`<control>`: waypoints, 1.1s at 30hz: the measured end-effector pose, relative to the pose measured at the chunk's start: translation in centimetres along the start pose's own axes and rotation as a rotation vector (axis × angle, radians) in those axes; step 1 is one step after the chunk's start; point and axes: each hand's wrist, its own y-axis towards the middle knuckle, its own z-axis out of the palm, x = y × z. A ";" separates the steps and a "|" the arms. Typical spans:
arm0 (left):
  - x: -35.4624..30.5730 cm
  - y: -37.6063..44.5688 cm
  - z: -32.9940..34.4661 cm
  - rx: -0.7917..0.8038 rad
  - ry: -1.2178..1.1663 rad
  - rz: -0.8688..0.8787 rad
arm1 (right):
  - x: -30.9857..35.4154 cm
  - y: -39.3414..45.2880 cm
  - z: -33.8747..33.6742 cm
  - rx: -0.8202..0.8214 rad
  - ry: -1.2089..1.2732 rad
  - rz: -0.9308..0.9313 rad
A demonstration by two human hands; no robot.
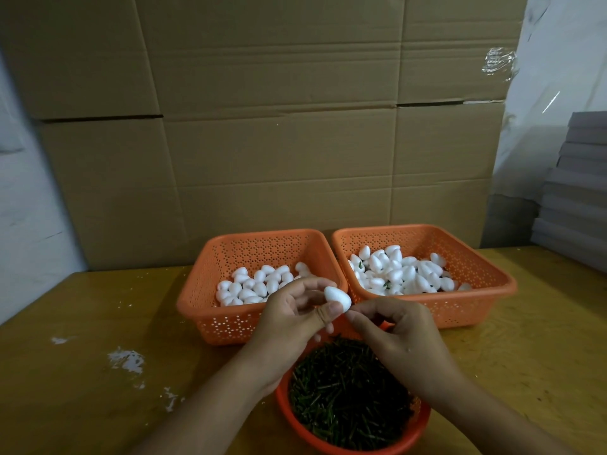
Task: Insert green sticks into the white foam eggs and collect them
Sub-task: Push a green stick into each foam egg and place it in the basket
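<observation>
Head view: at frame centre the left hand (pixel 292 310) pinches a smooth white foam egg (pixel 337 298); the right hand (pixel 394 326) has fingertips curled at its tip, stick unseen. Behind stand two perforated orange baskets (pixel 210 290) (pixel 486 284) of eggs; below, a round bowl (pixel 417 425) of thin green sticks (pixel 348 392).

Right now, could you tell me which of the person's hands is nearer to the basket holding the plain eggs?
Left. The left hand holds a foam egg right over the near right corner of the left basket. The right hand sits farther right, in front of the right basket.
</observation>
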 end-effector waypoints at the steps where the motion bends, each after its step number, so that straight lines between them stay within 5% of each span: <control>1: 0.0 0.0 0.0 -0.001 -0.001 0.001 | 0.0 0.0 0.0 -0.001 -0.004 -0.002; 13: 0.2 0.1 0.3 -0.064 0.046 0.019 | -0.2 0.5 -0.2 -0.030 -0.012 0.028; 25: 0.2 0.2 0.1 -0.091 0.071 -0.020 | -2.3 3.2 -4.7 -0.386 0.055 0.359; 30: 0.2 0.2 0.1 -0.103 0.063 -0.020 | -0.9 2.6 -3.4 -0.299 0.026 0.265; 33: 0.2 0.3 -0.1 -0.116 0.057 -0.010 | 0.7 1.9 -2.1 -0.062 -0.048 0.135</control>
